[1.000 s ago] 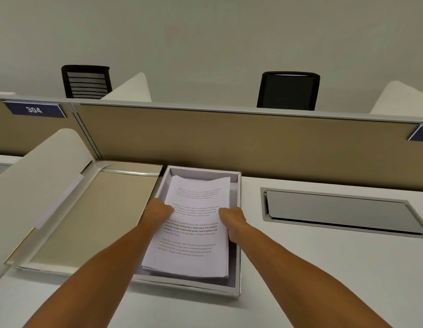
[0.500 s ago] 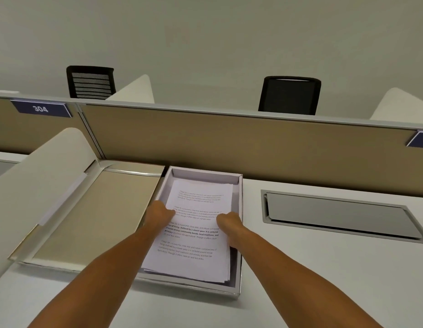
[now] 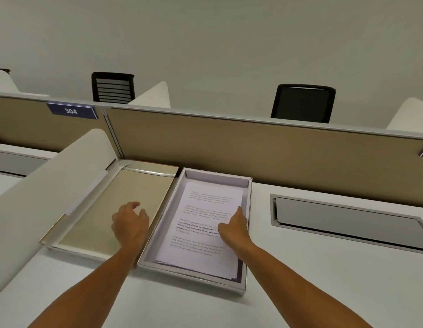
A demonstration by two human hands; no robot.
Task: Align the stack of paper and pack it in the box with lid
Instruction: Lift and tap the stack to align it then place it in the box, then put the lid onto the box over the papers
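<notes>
A stack of printed paper (image 3: 201, 223) lies flat inside a shallow white box (image 3: 249, 233) on the desk, its near edges slightly fanned. The box's lid (image 3: 125, 209) lies upside down to the left, beige inside, touching the box's left wall. My left hand (image 3: 131, 224) hovers over the lid's inside, fingers apart and holding nothing. My right hand (image 3: 234, 229) rests on the right part of the paper, fingertips pointing toward the far right edge of the stack.
A beige partition (image 3: 253, 147) with a "304" label (image 3: 72, 111) runs along the desk's back edge. A white curved divider (image 3: 40, 185) stands at the left. A grey cable hatch (image 3: 347, 221) is set into the desk at the right. Two black chairs stand beyond.
My left hand has left the paper and moved left, over the lid. My right hand has stayed on the paper's right side, and the view has shifted a little.
</notes>
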